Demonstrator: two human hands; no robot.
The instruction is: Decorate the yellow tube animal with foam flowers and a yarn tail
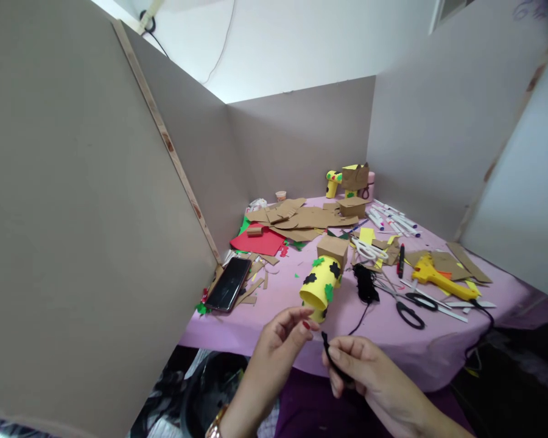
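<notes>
My right hand (360, 368) pinches a bundle of black yarn (327, 345) between thumb and fingers at the table's front edge. Beside it, my left hand (283, 344) has its fingers loosely curved and apart, and I see nothing in them. The hands do not touch. Just beyond them lies a yellow paper tube (320, 286) with black and green flower shapes stuck on it, joined to a small cardboard box (333, 248). To its right rests a black yarn skein (365, 283), from which a strand trails toward my right hand.
Scissors with black handles (410, 313), white-handled scissors (369, 249) and a yellow glue gun (438, 277) lie at right. A phone (229, 284) and cardboard scraps are at left. Behind are red paper (260, 242), cardboard sheets (319, 218) and several markers (395, 219). Grey partitions (301, 137) enclose the table.
</notes>
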